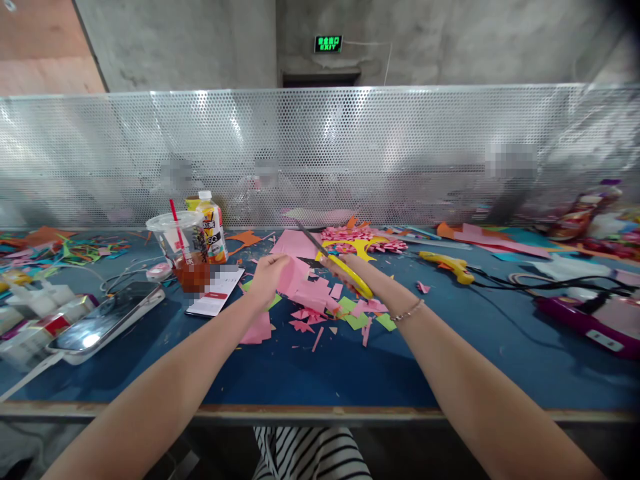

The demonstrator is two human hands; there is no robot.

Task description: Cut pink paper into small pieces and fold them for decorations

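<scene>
My left hand is closed on a piece of pink paper, held just above the blue table. Yellow-handled scissors are in my right hand, fingers wrapped at the handles. Their blades point up and to the left, apart from the held paper. Below both hands lie pink paper scraps and green scraps. Behind them are a larger pink sheet, a heap of small pink cut pieces and a yellow sheet with cut-out edges.
At left stand a plastic cup with a red straw and a bottle, near two phones. Rightward lie a yellow glue gun, black cords and a purple power strip. A perforated metal panel rises along the back.
</scene>
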